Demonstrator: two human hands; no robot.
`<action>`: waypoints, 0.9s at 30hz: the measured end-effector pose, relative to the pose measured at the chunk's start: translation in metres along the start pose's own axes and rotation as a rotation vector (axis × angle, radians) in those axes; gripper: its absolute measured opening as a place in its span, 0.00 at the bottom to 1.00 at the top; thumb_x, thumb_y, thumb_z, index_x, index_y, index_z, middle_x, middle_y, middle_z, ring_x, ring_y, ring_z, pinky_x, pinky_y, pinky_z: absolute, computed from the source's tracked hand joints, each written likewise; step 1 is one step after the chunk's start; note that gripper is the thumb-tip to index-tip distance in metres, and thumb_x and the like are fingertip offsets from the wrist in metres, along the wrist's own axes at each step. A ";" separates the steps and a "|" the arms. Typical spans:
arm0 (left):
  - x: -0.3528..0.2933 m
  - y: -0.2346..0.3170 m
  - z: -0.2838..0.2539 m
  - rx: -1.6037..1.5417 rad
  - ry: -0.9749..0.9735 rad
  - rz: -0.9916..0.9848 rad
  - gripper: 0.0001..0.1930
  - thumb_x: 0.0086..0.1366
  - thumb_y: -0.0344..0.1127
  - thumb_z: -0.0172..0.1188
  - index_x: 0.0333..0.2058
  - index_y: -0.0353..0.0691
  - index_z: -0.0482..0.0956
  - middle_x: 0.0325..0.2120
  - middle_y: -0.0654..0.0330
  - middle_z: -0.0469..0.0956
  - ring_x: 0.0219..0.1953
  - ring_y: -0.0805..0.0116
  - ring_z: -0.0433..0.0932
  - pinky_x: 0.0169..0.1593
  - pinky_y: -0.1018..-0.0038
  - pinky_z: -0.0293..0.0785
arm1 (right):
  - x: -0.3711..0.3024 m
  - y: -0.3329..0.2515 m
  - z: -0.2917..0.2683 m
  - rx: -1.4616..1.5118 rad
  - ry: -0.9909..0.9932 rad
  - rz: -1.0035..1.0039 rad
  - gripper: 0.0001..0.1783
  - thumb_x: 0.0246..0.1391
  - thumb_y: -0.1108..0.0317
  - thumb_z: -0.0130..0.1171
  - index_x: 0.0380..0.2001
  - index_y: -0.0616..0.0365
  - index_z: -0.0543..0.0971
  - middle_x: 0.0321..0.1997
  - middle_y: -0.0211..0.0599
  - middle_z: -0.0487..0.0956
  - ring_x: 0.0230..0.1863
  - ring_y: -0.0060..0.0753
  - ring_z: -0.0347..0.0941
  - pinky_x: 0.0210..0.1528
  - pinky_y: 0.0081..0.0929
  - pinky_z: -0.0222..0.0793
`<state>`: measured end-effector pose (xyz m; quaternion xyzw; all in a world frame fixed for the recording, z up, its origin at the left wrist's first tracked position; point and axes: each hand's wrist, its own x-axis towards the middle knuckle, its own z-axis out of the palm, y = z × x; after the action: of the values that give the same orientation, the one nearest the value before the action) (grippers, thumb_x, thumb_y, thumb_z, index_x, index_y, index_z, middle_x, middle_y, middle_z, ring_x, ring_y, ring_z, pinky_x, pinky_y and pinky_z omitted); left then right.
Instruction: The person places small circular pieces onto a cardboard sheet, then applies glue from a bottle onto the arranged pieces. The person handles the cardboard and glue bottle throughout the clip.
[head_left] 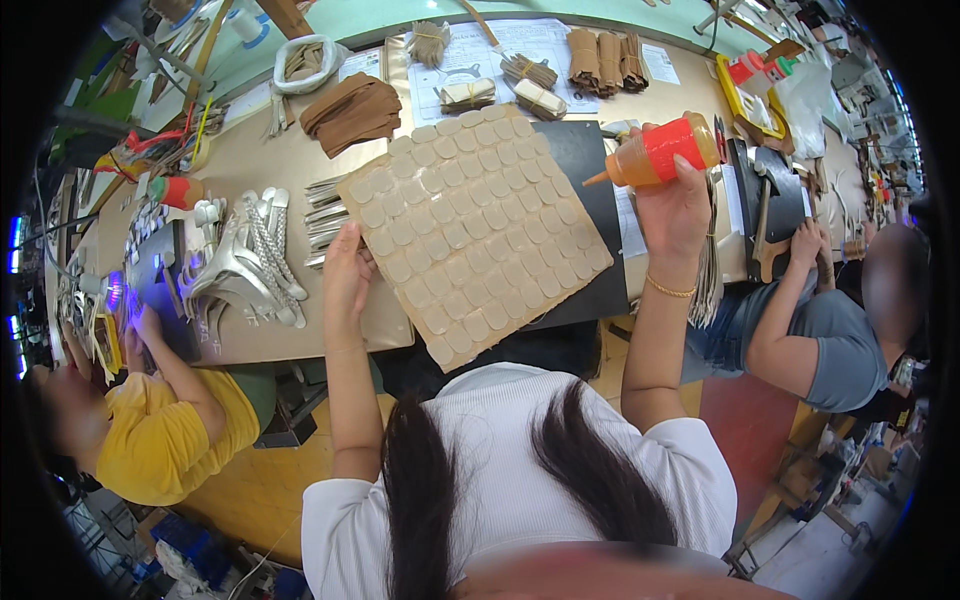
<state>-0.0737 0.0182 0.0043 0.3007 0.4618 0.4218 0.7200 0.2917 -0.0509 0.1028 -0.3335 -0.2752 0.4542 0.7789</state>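
Nearest me, the tan board (448,362) tilts across my workspace, its lower corner over the table's front edge; rows of rounded tan pieces (457,236) cover it, a few with a wet-looking sheen. My left hand (346,272) curls its fingers at the board's left edge; whether they pinch it or only steady it, I cannot tell. Farther right, my right hand (676,205) wraps around a squeeze bottle (665,152), whose nozzle points left, just beside the board. I judge the step to be gluing the pieces. The next move calls for bringing the tip over a piece, tipping the bottle down and squeezing lightly while the board stays steady. Beyond lie a black mat (575,150), brown strips (352,112) and brown rolled bundles (607,64).
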 end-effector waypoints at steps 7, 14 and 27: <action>0.003 0.014 -0.003 0.119 0.050 0.049 0.25 0.71 0.44 0.44 0.58 0.31 0.59 0.44 0.54 0.73 0.44 0.67 0.75 0.47 0.71 0.73 | -0.004 0.002 -0.007 -0.114 -0.007 0.010 0.39 0.47 0.64 0.67 0.60 0.56 0.60 0.53 0.41 0.70 0.60 0.46 0.64 0.63 0.44 0.60; -0.001 0.020 0.003 0.026 0.097 0.127 0.24 0.71 0.40 0.43 0.60 0.30 0.57 0.45 0.53 0.72 0.44 0.66 0.73 0.47 0.71 0.73 | -0.007 0.013 -0.008 -0.143 -0.010 0.018 0.37 0.40 0.60 0.72 0.53 0.55 0.65 0.47 0.37 0.73 0.53 0.49 0.71 0.53 0.45 0.71; 0.014 0.001 -0.005 -0.299 -0.020 0.061 0.14 0.69 0.30 0.43 0.52 0.34 0.64 0.46 0.57 0.73 0.47 0.68 0.74 0.51 0.71 0.73 | -0.002 0.019 0.004 -0.064 -0.046 0.112 0.36 0.51 0.68 0.62 0.61 0.56 0.58 0.53 0.40 0.69 0.58 0.39 0.65 0.62 0.41 0.60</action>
<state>-0.0757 0.0310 -0.0029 0.2080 0.3771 0.5044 0.7484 0.2786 -0.0449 0.0904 -0.3628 -0.2883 0.4953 0.7348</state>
